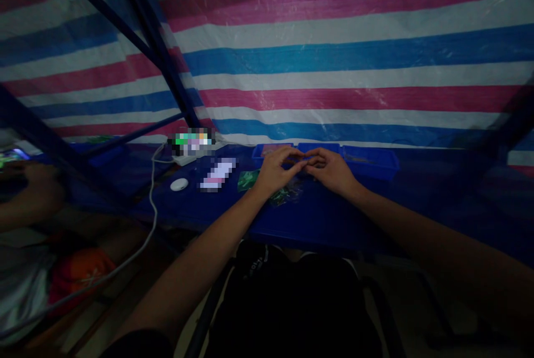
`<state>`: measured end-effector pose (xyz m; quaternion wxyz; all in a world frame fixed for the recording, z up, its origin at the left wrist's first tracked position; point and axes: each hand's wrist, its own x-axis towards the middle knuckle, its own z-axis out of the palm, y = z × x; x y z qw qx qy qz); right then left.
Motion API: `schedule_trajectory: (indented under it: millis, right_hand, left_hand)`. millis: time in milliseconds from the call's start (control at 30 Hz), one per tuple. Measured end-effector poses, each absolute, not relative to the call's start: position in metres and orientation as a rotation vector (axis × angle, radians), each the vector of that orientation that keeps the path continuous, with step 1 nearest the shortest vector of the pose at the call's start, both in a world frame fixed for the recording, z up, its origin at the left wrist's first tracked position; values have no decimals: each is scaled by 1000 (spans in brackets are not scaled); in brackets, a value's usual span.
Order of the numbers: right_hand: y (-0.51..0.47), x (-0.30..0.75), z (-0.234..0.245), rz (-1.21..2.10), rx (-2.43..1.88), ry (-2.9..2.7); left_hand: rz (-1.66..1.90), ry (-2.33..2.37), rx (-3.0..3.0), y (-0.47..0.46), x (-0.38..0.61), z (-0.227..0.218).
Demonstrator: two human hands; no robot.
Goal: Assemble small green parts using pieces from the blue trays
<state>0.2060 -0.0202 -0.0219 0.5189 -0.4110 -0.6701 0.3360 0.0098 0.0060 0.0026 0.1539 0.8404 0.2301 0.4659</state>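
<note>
My left hand and my right hand meet over the blue table, fingertips pinched together on something small that I cannot make out. Small green pieces lie on the table beside my left hand, and more green bits sit under my wrists. Blue trays stand just behind my hands.
A white round object with a white cable lies at the left of the table. A striped tarp hangs behind. Dark blue frame bars cross the left. Another person's arm is at the far left.
</note>
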Motion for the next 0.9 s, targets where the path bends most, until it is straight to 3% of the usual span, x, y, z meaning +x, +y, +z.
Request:
schedule_trajectory:
  millis: [200, 333, 500, 667, 767, 900]
  right_hand:
    - [-17, 217, -18, 625, -975, -1659]
    - [-17, 221, -11, 400, -979, -1703]
    - [-21, 222, -4, 389, -907, -1724]
    - [-19, 224, -6, 285, -902, -1851]
    - [-15, 224, -8, 412, -913, -1757]
    - [-15, 219, -9, 860, -848, -1536]
  left_hand:
    - [1429, 804, 2584, 13, 5, 2]
    - [1284, 886, 2532, 8, 5, 2]
    - [1099, 762, 2389, -1, 9, 3]
    - [1226, 806, 2186, 7, 11, 1]
    - [1267, 810, 2109, 14, 10, -1]
    - [1258, 737, 2048, 16, 10, -4]
